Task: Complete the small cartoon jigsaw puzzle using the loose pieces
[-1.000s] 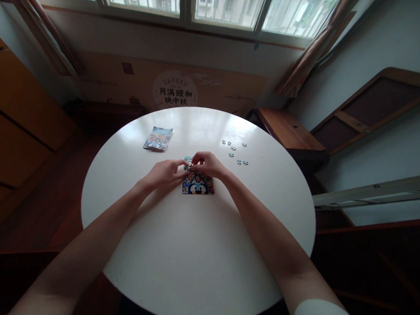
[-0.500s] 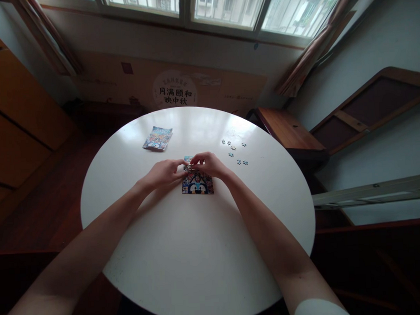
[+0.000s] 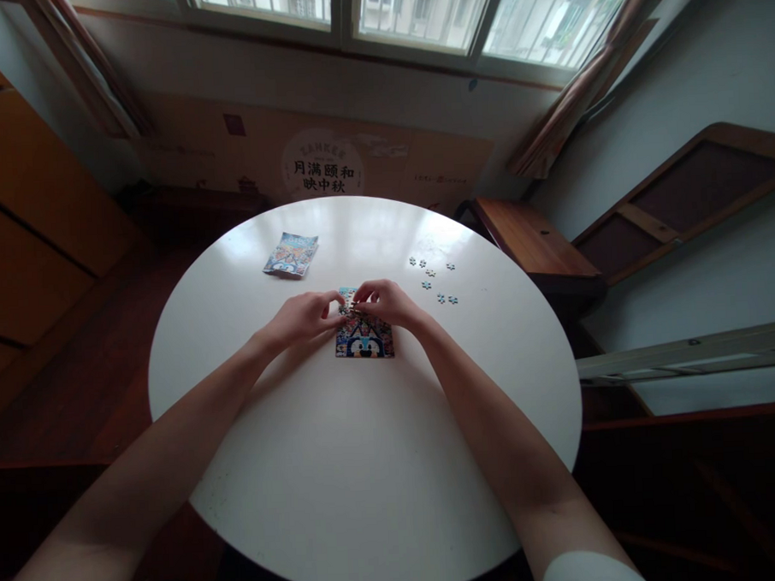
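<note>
A small jigsaw puzzle [image 3: 365, 346] with a blue cartoon face lies flat near the middle of the table, its upper part partly covered by my hands. My left hand [image 3: 306, 317] rests at its left edge, index finger and thumb curled onto it. Over the upper part, my right hand [image 3: 385, 302] is closed in a pinch around a small dark puzzle piece [image 3: 356, 307], mostly hidden by the fingertips. Several loose puzzle pieces [image 3: 427, 285] lie apart from one another to the right of the puzzle.
The round white table [image 3: 344, 464] fills the middle of the view. A colourful printed packet [image 3: 291, 255] lies at its back left. A wooden side table [image 3: 520, 238] stands behind to the right, under the window wall.
My right fingers have shifted very slightly over the upper part of the puzzle, and my left index finger has lifted a little. The loose pieces and the packet have not moved.
</note>
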